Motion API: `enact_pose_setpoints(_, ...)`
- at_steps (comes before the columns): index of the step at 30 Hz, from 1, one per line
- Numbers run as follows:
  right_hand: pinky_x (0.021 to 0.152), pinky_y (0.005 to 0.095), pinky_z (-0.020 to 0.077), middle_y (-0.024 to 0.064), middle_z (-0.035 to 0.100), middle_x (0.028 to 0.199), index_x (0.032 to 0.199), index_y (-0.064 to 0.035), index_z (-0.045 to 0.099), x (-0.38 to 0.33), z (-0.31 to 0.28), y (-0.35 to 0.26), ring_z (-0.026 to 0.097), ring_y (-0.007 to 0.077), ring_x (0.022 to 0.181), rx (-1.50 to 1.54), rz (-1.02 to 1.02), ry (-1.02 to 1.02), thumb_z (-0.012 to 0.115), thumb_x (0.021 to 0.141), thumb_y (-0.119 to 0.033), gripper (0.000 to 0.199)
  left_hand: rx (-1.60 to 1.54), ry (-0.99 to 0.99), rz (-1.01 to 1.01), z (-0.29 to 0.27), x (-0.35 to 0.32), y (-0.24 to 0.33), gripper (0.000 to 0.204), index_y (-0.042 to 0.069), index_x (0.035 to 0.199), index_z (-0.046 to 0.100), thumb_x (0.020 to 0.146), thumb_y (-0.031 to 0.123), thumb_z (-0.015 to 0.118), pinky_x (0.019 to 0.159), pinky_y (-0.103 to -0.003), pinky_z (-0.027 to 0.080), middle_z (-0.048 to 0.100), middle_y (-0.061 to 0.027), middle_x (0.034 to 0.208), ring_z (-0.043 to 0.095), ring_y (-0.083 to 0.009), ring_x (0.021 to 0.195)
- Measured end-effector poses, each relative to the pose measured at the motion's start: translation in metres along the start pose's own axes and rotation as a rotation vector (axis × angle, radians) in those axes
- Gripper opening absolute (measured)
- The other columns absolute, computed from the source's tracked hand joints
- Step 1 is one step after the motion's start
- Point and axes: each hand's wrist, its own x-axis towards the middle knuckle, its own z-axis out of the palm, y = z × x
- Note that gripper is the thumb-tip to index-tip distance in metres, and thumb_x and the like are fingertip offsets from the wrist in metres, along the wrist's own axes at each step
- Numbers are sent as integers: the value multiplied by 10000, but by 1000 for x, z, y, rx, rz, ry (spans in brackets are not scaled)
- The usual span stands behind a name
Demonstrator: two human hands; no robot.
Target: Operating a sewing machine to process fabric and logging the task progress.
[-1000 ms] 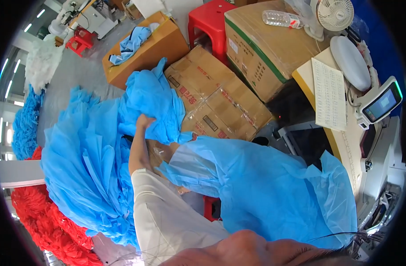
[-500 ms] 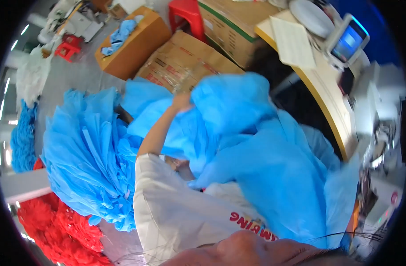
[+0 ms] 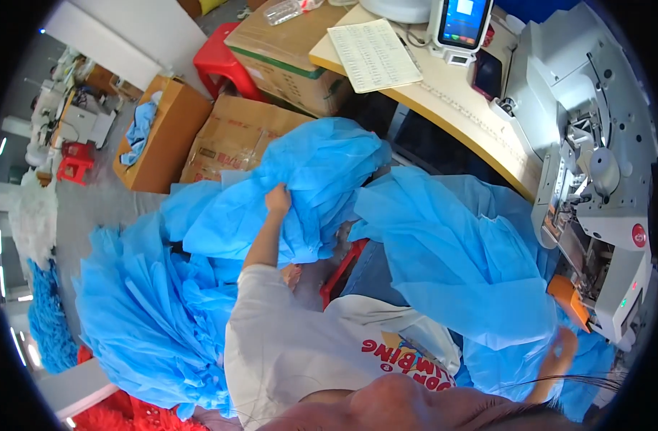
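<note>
Thin, see-through blue cloth lies in big crumpled heaps around me. My left hand [image 3: 278, 198] reaches forward with its fingers closed on the bunched blue cloth [image 3: 318, 154] ahead. Another blue piece [image 3: 451, 251] is draped over my lap, toward the machine. My right hand [image 3: 561, 350] is low at the right, against the edge of that draped piece; motion smears its fingers, so its grip is unclear. At the left, a large gathered pile of blue cloth [image 3: 145, 309] hangs in folds.
A white sewing machine [image 3: 616, 194] stands at the right, beside a curved wooden tabletop [image 3: 458, 108] with a screen device [image 3: 462, 25], a phone [image 3: 488, 74] and a paper sheet [image 3: 375, 56]. Cardboard boxes [image 3: 235, 136] and a red stool [image 3: 228, 61] are ahead. Red cloth [image 3: 131, 415] lies lower left.
The view has swung toward the machine. Blue cloth between my left hand and my lap has parted, baring my jeans and a red seat edge. My right hand has come into sight.
</note>
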Motion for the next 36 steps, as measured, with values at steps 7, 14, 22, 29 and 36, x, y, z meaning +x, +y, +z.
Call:
enact_pose_setpoints(7,782,375,470,146,634,952,970,-37,637,170,142,-237,597,313,900,753,-558,-402,614,804,-67,170,-640,-53,334,-106,-47,-11,212,56,706,512,751,147,699,519,-275,362,480,-20,609,434,-98,598)
enact_pose_setpoints(14,1020,415,343,176,408,1339,1394,-81,287,211,324,-433,410,356,1227,459,-754,-509,799,634,-248,932,-1127,-168,218,-207,-124,5,146,65,731,501,774,44,639,567,-215,340,478,38,680,419,-40,642)
enact_pose_setpoints(22,1064,417,275,204,258,1444,1451,-76,69,175,341,-496,262,339,1333,1424,-333,-1081,793,649,-308,1105,-1625,-231,262,-273,-173,-34,203,82,741,445,734,127,643,560,-209,383,514,6,698,487,-81,630)
enact_pose_setpoints(29,1027,328,322,153,460,1315,1397,-5,261,125,269,-464,445,261,1194,1626,-374,-1561,713,766,-261,817,-1988,-294,384,-271,-191,-47,198,54,868,468,735,130,593,656,-264,480,567,-66,802,568,-168,722)
enact_pose_setpoints(36,799,287,481,76,594,1085,1185,-23,515,130,118,-262,565,158,984,1950,658,-1068,698,795,-227,477,-1209,149,527,-253,-216,72,552,33,1113,516,721,388,675,1004,-416,326,521,-114,1168,454,-247,1166)
